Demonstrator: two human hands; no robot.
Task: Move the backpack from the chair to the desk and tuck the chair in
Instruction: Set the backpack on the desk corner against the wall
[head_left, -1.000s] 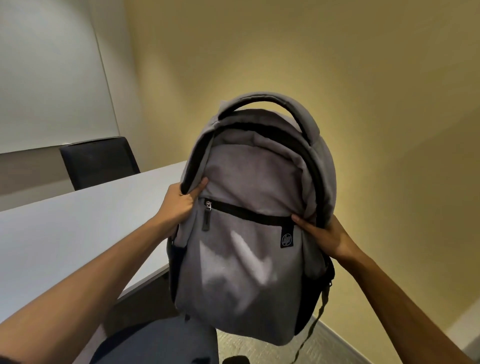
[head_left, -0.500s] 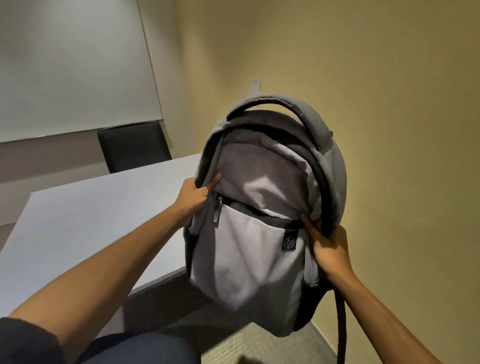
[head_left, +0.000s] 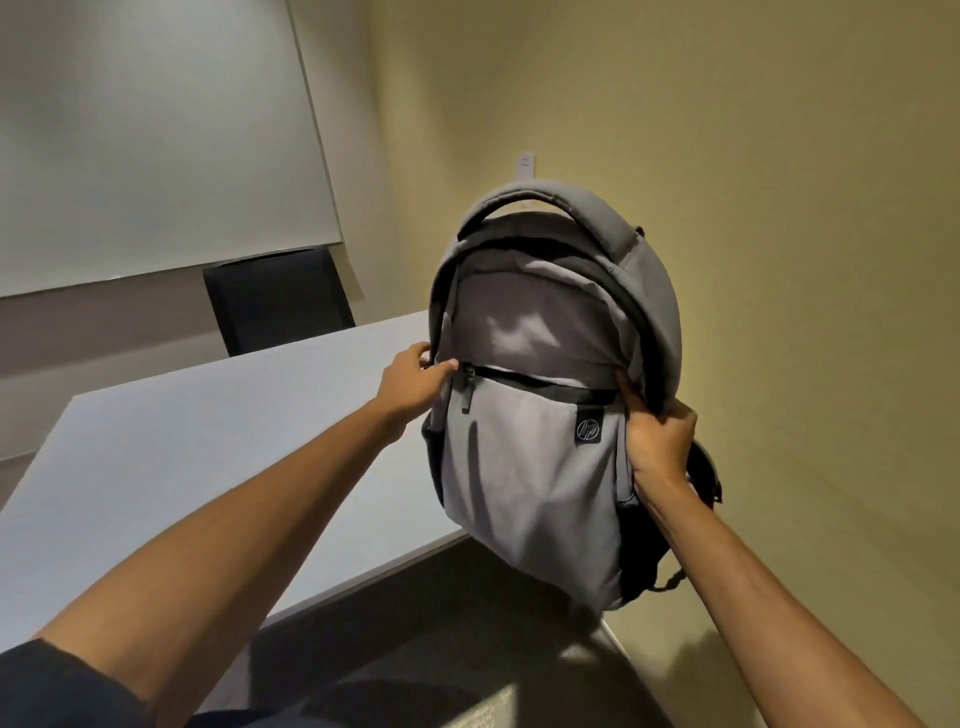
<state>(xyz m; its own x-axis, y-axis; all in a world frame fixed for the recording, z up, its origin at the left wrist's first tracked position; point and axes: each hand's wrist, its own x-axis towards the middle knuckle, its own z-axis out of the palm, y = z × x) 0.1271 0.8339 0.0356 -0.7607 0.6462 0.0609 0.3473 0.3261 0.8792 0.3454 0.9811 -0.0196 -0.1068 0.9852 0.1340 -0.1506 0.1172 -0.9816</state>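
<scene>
I hold a grey backpack (head_left: 530, 467) upright in the air, its front pocket facing me, over the near right corner of the white desk (head_left: 182, 467). My left hand (head_left: 413, 384) grips its left edge beside the zipper pull. My right hand (head_left: 657, 441) clutches its right side under the folded top flap. The bag's bottom hangs just past the desk's front edge, above the floor. The chair it came from is out of view.
A black chair (head_left: 275, 299) stands tucked at the desk's far side, under a whiteboard (head_left: 145, 135). A yellow wall (head_left: 779, 208) runs close along the right. Grey carpet (head_left: 467, 649) shows below the desk edge.
The backpack has travelled left and forward, from beside the desk to over its corner. Both hands kept their grip, and the view swung to show more of the desk.
</scene>
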